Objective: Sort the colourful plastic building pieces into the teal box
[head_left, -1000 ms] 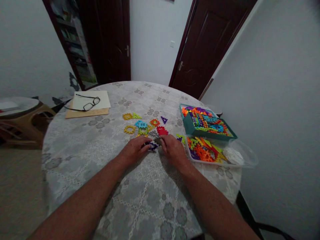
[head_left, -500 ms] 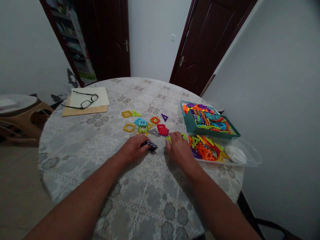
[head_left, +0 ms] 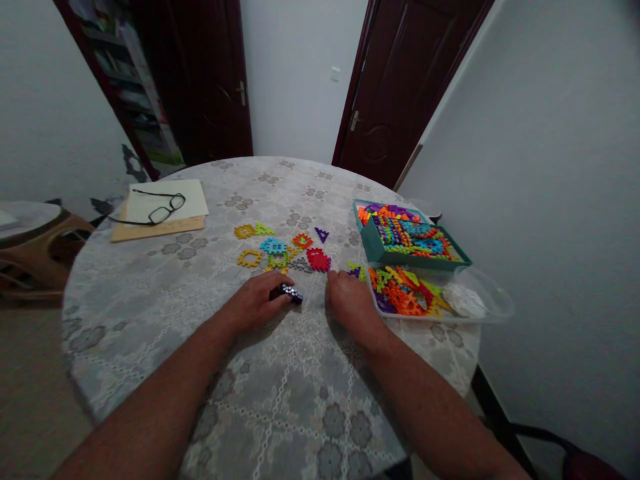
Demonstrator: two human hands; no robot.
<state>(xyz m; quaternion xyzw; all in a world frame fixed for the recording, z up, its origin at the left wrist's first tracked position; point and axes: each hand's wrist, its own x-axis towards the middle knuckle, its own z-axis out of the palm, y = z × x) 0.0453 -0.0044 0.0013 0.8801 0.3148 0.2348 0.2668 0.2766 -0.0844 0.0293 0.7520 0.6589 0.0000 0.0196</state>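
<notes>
Table point(head_left: 280, 373) with a dark purple piece point(head_left: 291, 294) held in the left hand point(head_left: 257, 300)

Two bare forearms point(head_left: 165, 380) reach in from the near edge over a grey, flower-patterned cloth. The left hand's thumb and fingers pinch the dark purple piece at its left end, in front of the loose toy pieces. The right hand point(head_left: 350, 300) is well apart from it, fingers curled together low over the cloth; whether they grip anything cannot be told.

Just beyond lie notched plastic pieces: a grey piece point(head_left: 301, 265) beside a red piece point(head_left: 318, 260), a yellow ring point(head_left: 249, 258) to the left, and a blue piece point(head_left: 274, 246) and an orange piece point(head_left: 302, 241) behind. Farther back sits a purple triangle point(head_left: 321, 235). To the right, a clear tray point(head_left: 425, 319) holds more pieces — orange, red, yellow, green — and a white bundle point(head_left: 465, 300). Behind it is a teal box point(head_left: 373, 243), also filled with colourful pieces.

At far left, black glasses point(head_left: 160, 214) rest on pale paper point(head_left: 194, 197). Beyond the table — two dark doors point(head_left: 390, 80) and a white wall switch point(head_left: 335, 74).
</notes>
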